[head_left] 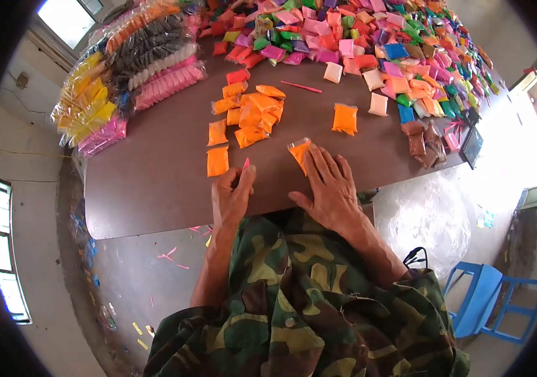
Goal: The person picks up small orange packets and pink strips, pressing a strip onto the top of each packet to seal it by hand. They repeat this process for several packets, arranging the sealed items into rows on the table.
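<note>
My left hand (231, 198) rests at the near edge of the brown table (149, 182) and pinches a thin pink stick (245, 165) between its fingers. My right hand (328, 188) lies flat with fingers spread, pressing down on a small orange packet (298, 149) that sticks out from under the fingertips. Just beyond the hands lies a loose cluster of orange packets (251, 116), with one single orange packet (344, 119) off to the right and two more (217, 147) to the left.
A big heap of many-coloured small packets (369, 44) covers the far right of the table. Wrapped bundles of coloured sticks (130, 69) lie at the far left. Another pink stick (301, 87) lies mid-table. A dark tablet (471, 146) and a blue stool (492, 301) are at the right.
</note>
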Demonstrator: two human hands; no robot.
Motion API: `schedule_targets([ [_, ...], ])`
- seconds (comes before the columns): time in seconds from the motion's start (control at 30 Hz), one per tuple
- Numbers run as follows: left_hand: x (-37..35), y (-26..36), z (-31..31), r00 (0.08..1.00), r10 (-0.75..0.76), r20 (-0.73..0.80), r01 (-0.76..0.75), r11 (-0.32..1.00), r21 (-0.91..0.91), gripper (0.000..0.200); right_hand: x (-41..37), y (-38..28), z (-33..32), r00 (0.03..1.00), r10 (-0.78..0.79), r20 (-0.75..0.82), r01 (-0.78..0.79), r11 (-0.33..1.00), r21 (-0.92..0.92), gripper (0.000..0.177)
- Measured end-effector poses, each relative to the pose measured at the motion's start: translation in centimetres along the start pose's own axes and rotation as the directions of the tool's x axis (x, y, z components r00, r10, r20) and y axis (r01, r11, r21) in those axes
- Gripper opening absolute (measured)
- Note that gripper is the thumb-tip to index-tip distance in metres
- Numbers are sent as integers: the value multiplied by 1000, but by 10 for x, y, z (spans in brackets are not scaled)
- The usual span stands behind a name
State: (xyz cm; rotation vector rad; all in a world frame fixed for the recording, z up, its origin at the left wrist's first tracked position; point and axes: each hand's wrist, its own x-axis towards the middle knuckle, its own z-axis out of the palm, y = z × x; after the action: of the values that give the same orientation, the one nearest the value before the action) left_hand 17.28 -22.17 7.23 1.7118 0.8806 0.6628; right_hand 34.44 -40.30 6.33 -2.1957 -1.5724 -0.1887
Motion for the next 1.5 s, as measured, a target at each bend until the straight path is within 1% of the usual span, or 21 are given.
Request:
schedule_targets([
  [0.1, 0, -1, -2, 1000, -15, -5, 16, 998, 54, 46, 1, 0, 1, 1000, 6, -11, -6, 1000, 10, 89],
  [0.17, -2, 3, 0, 1000, -24, -14, 25, 999, 29, 47, -1, 2, 2, 1000, 24, -14, -24, 999, 36, 90],
  [0.2, -3, 3, 1, 999, -34, -16, 35, 999, 15, 47, 0, 2, 0, 999, 10, -34, -8, 999, 44, 90],
  [0.27, -2, 1, 2, 1000, 19, -11, -19, 999, 34, 46, 2, -2, -6, 997, -21, -71, 25, 998, 63, 89],
  [0.3, -2, 0, 1, 999, 51, -8, -51, 998, 46, 46, 0, -2, -3, 998, -39, -42, 41, 998, 47, 88],
  [0.37, -2, -1, 1, 999, 35, -5, -35, 999, 26, 46, -3, 0, 5, 997, -72, 5, 72, 997, 8, 85],
  [0.47, -2, -1, 0, 1000, 0, -7, 0, 1000, 29, 47, -3, -2, 5, 998, -55, 6, 55, 998, -8, 82],
  [0.6, -1, 2, -1, 1000, -28, -6, 28, 999, 45, 46, -2, -1, 4, 999, -51, -12, 52, 998, 19, 82],
  [0.67, 0, -6, -1, 999, -37, -5, 37, 999, 34, 42, -2, 0, 4, 999, -45, -1, 45, 998, 37, 82],
  [0.7, 0, -9, 1, 999, -45, -3, 45, 999, 29, 40, -2, 0, 5, 999, -30, -39, 32, 998, 62, 82],
  [0.8, -3, 18, 11, 998, 61, -9, -61, 998, 27, 30, -2, -2, 5, 992, 12, -123, 4, 992, 129, 80],
  [0.87, 0, 21, 17, 993, 115, 34, -117, 992, 46, 25, 5, -3, -2, 986, 27, -165, -2, 989, 150, 76],
  [0.97, 4, 34, 25, 977, 187, 103, -197, 976, 94, 19, 10, 3, 2, 995, 23, -97, -10, 991, 132, 73],
  [1.0, 6, 38, 27, 970, 207, 125, -221, 969, 112, 18, 11, 3, 2, 995, 27, -101, -13, 991, 137, 72],
  [1.1, 16, 35, 29, 925, 316, 211, -359, 909, 214, 17, 13, 3, -1, 993, 36, -111, -17, 987, 162, 69],
  [1.2, 26, 40, 38, 878, 430, 211, -475, 834, 280, 14, 13, 4, -2, 991, 44, -123, -20, 981, 192, 69],
  [1.3, 43, 40, 53, 851, 466, 243, -523, 799, 297, 12, 13, 6, 3, 990, 55, -127, -29, 980, 198, 68],
  [1.4, 53, 42, 69, 848, 435, 304, -523, 783, 338, 11, 12, 6, 6, 985, 55, -160, -24, 981, 191, 66],
  [1.5, 69, 40, 73, 780, 458, 427, -622, 649, 439, 17, 11, 6, 8, 979, 52, -198, -13, 981, 193, 63],
])
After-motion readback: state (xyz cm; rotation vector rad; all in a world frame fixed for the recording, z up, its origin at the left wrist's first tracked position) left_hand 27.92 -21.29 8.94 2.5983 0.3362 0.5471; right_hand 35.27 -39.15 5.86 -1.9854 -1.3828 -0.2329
